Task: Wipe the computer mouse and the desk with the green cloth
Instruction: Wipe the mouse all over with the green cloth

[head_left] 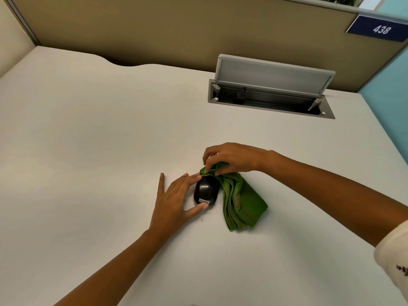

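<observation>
Green cloth [241, 202] meets black mouse [206, 191].
Your left hand [174, 202], fingers spread, braces the mouse (stops sliding) while your right hand [231, 159] pinches the cloth's bunched end against it.

A grey cable hatch [269, 100] is set into the worktop beyond the grip and to its right, with its lid [273, 75] propped open; a black plug and cord are seen inside. A tan partition [176, 29] is stood behind it. A blue sign [378, 29] marked 438 is fixed at the upper right. Small crumbs [202, 220] are scattered just below the grip.
</observation>
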The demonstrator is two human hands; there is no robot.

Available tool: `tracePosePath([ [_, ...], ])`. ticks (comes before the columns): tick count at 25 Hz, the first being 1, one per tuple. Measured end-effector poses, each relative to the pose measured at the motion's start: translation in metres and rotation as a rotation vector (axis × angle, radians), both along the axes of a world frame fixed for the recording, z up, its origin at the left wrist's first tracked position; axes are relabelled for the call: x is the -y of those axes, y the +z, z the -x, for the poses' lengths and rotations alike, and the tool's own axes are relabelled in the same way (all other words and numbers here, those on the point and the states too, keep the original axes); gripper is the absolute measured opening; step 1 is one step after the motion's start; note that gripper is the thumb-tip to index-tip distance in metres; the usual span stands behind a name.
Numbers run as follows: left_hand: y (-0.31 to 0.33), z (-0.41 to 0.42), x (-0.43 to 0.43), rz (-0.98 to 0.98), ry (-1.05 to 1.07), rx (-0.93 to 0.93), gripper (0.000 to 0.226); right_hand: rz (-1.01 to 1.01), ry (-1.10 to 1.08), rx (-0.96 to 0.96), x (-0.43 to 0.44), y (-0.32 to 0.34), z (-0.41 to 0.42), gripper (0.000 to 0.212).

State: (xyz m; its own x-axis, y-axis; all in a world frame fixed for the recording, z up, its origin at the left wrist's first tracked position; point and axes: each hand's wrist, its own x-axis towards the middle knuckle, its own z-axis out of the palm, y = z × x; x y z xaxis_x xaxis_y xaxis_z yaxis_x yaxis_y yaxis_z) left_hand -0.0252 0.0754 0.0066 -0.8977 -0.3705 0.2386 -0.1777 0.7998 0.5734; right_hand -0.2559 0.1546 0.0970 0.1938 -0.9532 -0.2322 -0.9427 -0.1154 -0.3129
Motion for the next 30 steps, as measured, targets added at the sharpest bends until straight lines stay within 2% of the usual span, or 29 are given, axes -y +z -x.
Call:
tracePosePath([
  [8, -0.001, 0.000, 0.000, 0.006, 0.005, -0.009, 0.066, 0.008, 0.084, -0.082, 0.008, 0.005, -0.007, 0.010],
  [12, 0.000, 0.000, 0.000, 0.010, 0.003, 0.001, 0.067, 0.028, 0.050, -0.029, 0.005, -0.002, -0.008, 0.013],
  [14, 0.001, 0.000, 0.000, 0.013, 0.007, -0.006, 0.067, 0.071, -0.072, 0.077, -0.001, -0.013, -0.007, 0.013],
  [17, 0.001, -0.001, 0.000, 0.006, 0.016, -0.020, 0.067, 0.276, -0.476, 0.341, -0.012, -0.025, -0.009, 0.011],
  [19, 0.001, 0.000, 0.000, 0.003, 0.015, -0.021, 0.067, 0.362, -0.540, 0.412, -0.016, -0.028, -0.018, 0.011],
  [23, 0.002, 0.000, 0.000, 0.067, 0.036, -0.017, 0.067, 0.220, -0.391, 0.250, -0.014, -0.036, -0.042, 0.023],
  [26, 0.004, -0.001, -0.001, 0.123, 0.083, 0.006, 0.066, 0.261, -0.531, 0.167, -0.013, -0.045, -0.046, 0.028],
  [30, 0.008, 0.000, -0.001, 0.159, 0.094, 0.043, 0.065, 0.424, -0.841, 0.160, -0.020, -0.061, -0.061, 0.027],
])
